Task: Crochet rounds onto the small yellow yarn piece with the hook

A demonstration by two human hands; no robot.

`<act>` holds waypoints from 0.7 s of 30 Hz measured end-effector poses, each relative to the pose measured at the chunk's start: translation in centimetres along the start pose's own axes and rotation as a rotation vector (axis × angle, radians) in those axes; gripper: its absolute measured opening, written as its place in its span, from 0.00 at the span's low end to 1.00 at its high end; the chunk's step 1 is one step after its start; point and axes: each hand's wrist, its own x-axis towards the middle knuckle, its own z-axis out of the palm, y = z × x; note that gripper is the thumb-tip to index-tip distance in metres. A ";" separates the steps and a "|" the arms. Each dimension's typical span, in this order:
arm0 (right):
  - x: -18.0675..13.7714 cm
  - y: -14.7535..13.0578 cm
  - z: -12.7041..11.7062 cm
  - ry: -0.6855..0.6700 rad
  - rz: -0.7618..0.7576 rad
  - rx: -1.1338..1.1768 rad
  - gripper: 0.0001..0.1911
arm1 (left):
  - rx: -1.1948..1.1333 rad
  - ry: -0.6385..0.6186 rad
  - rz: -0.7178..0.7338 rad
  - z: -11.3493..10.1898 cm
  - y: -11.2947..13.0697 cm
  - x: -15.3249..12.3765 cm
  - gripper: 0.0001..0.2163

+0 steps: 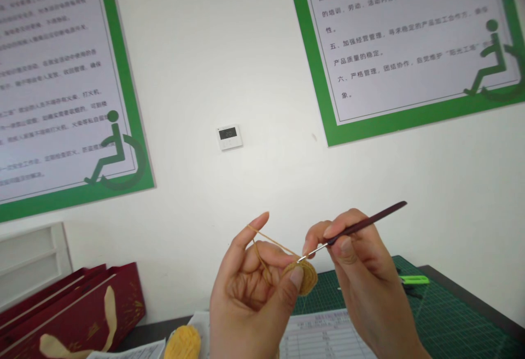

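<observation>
Between the thumb and fingers of my left hand (254,288) is a small round mustard-yellow crochet piece (308,281). A strand of the same yarn (273,240) loops over my raised left index finger and runs down to the piece. My right hand (363,271) grips a crochet hook (365,223) with a dark maroon handle, held like a pen. The hook's metal tip meets the top edge of the crochet piece, close to my left thumb. Lower down, left of my left hand, lies a yellow ball of yarn (182,342).
A green cutting mat (443,315) covers part of the dark table, with a bright green-handled tool (415,280) on it. Printed sheets (324,337) lie beneath my hands. Maroon gift bags (77,315) stand at left. A thermostat (229,137) and green-framed posters (328,124) are on the wall.
</observation>
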 end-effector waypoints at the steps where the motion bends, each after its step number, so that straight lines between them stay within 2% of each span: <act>1: 0.0 0.0 -0.1 -0.005 -0.021 -0.014 0.06 | 0.002 0.004 0.003 0.0 0.0 0.0 0.27; 11: 0.0 -0.9 -0.6 -0.053 -0.181 -0.259 0.05 | 0.041 0.003 0.043 0.0 -0.2 0.0 0.26; 17: -0.3 -1.4 -0.6 -0.117 -0.312 -0.388 0.10 | 0.083 0.013 0.075 0.1 -0.3 -0.1 0.25; 21: -0.4 -1.6 -0.3 -0.091 -0.265 -0.356 0.09 | 0.070 0.010 0.080 0.1 -0.2 -0.2 0.25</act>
